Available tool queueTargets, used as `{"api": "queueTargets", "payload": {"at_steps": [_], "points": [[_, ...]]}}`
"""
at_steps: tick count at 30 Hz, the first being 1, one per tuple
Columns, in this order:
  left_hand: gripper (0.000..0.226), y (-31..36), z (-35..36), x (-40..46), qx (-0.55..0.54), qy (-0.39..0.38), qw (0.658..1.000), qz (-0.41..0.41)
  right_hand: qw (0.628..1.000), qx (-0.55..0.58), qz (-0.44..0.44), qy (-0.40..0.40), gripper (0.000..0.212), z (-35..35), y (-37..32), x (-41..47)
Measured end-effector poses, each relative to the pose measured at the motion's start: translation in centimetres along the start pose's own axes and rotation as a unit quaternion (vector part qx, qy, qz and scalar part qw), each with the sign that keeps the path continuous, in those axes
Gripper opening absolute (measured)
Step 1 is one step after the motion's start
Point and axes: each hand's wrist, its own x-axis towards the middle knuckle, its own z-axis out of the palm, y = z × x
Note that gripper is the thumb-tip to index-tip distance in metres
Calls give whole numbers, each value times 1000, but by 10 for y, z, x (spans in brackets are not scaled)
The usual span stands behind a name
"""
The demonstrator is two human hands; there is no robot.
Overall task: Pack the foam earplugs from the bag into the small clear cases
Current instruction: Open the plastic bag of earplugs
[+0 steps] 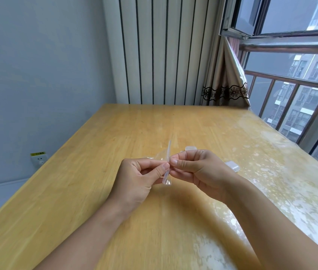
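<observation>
Left hand (137, 177) and right hand (196, 168) both pinching clear bag (166, 164), contents indiscernible

- Left hand (140, 177): raised near the scene's middle, fingers curled, thumb and forefinger pinched together.
- Right hand (197, 168): just beside it, fingertips meeting the left's, thumb pinched likewise.
- Both forearms bare, reaching from the near edge.

wooden table (115, 133) | grey wall (37, 75) | radiator (164, 55) | barred window (300, 94), daylight
</observation>
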Motion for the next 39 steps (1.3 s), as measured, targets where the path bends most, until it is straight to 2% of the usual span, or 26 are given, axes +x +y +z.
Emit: {"api": "queueTargets", "payload": {"at_steps": [10, 13, 17, 26, 31, 35, 39], "points": [[13, -3, -1, 2, -21, -12, 1000, -16, 1000, -4, -10, -1, 8, 2, -3, -3], [12, -3, -1, 1, -5, -25, 1000, -5, 1000, -24, -12, 2, 17, 3, -4, -5], [11, -5, -2, 2, 6, -13, 1000, 3, 1000, -14, -14, 4, 8, 3, -3, -3], [10, -5, -2, 2, 34, -4, 999, 12, 999, -24, -18, 14, 8, 3, -3, -3], [8, -4, 0, 0, 114, 13, 992, 46, 987, -131, -58, 76, 11, 7, -1, -4], [9, -1, 3, -5, 208, 21, 974, 92, 937, -305, -110, 128, 6, 13, 1, -3], [12, 2, 5, -8, 244, 23, 964, 102, 923, -354, -105, 110, 11, 14, 4, -3]]}}
